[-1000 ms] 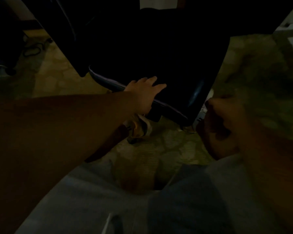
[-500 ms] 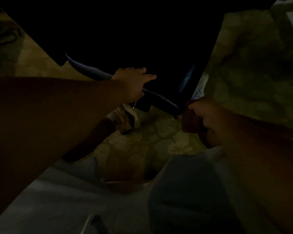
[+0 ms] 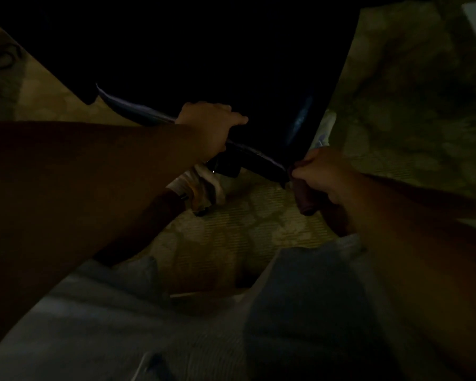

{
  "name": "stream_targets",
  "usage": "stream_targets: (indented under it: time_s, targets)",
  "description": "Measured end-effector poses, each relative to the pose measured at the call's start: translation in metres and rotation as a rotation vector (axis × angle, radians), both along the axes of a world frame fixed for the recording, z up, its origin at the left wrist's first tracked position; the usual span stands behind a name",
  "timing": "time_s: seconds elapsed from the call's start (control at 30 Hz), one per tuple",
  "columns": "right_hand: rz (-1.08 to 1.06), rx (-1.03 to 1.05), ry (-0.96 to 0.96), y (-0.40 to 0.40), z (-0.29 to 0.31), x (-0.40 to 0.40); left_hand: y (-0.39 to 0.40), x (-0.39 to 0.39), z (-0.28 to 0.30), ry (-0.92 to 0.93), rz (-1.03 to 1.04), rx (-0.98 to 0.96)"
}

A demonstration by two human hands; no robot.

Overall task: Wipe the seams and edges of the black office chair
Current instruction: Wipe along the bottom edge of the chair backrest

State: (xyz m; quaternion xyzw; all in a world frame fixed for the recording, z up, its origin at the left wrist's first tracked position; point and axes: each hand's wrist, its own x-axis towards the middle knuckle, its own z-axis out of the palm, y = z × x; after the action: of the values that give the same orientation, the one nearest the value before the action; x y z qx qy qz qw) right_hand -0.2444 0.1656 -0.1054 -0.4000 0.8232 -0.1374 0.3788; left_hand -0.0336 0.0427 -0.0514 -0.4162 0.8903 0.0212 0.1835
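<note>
The black office chair (image 3: 204, 59) fills the dark upper half of the head view, its lower rim running diagonally from left down to the right. My left hand (image 3: 206, 125) grips that rim from above, fingers curled over the edge. My right hand (image 3: 318, 171) is closed round a dark reddish cloth (image 3: 304, 196) and holds it against the chair's lower right corner. The cloth hangs down below my fist. The scene is very dim.
A patterned carpet (image 3: 245, 224) lies under the chair. A pale chair-base part (image 3: 204, 188) shows below my left hand. My knees in grey fabric (image 3: 300, 298) fill the bottom of the view. A cable (image 3: 0, 59) lies at far left.
My right hand has risen from below the chair's corner to press the cloth against it. My left hand has kept its grip on the rim. The view has shifted closer.
</note>
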Motion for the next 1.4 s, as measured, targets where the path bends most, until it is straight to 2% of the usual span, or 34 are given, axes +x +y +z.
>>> stream_targets:
  time_s: [0.07, 0.23, 0.3, 0.47, 0.57, 0.7, 0.83, 0.97, 1.03, 1.2, 1.33, 1.4]
  targets:
    - [0.033, -0.035, 0.085, -0.002, 0.005, 0.000, 0.001, 0.000, 0.000, -0.004, 0.004, -0.001]
    - [0.203, -0.005, 0.144, -0.001, 0.011, 0.002, 0.003, -0.002, 0.001, 0.000, 0.015, -0.021]
    - [0.198, -0.046, 0.184, -0.001, 0.015, 0.001, 0.003, -0.001, 0.001, 0.007, 0.019, -0.018]
    - [0.255, -0.028, 0.167, 0.000, 0.019, 0.002, 0.004, -0.002, 0.000, -0.002, 0.008, -0.026]
    - [0.211, -0.089, 0.196, -0.004, 0.018, 0.001, 0.001, -0.003, 0.002, -0.033, -0.016, -0.036]
    - [0.249, -0.038, 0.164, -0.004, 0.020, 0.002, 0.000, -0.003, -0.001, -0.033, -0.016, -0.021]
    - [0.178, -0.115, 0.186, -0.005, 0.018, 0.001, -0.002, -0.003, -0.008, -0.024, -0.005, -0.008]
    - [0.222, -0.044, 0.182, -0.007, 0.019, 0.001, -0.005, -0.002, -0.012, -0.033, -0.012, -0.001]
    - [0.172, -0.088, 0.189, -0.008, 0.020, 0.000, -0.005, -0.001, -0.012, -0.037, -0.020, -0.001]
    - [0.260, 0.002, 0.141, -0.006, 0.021, 0.003, -0.008, 0.002, -0.009, -0.154, -0.078, 0.045]
    - [0.169, -0.106, 0.179, -0.006, 0.021, 0.002, -0.016, -0.001, 0.003, -0.220, -0.151, 0.091]
    - [0.182, -0.092, 0.166, -0.007, 0.022, 0.000, -0.017, -0.004, 0.009, -0.238, -0.149, 0.120]
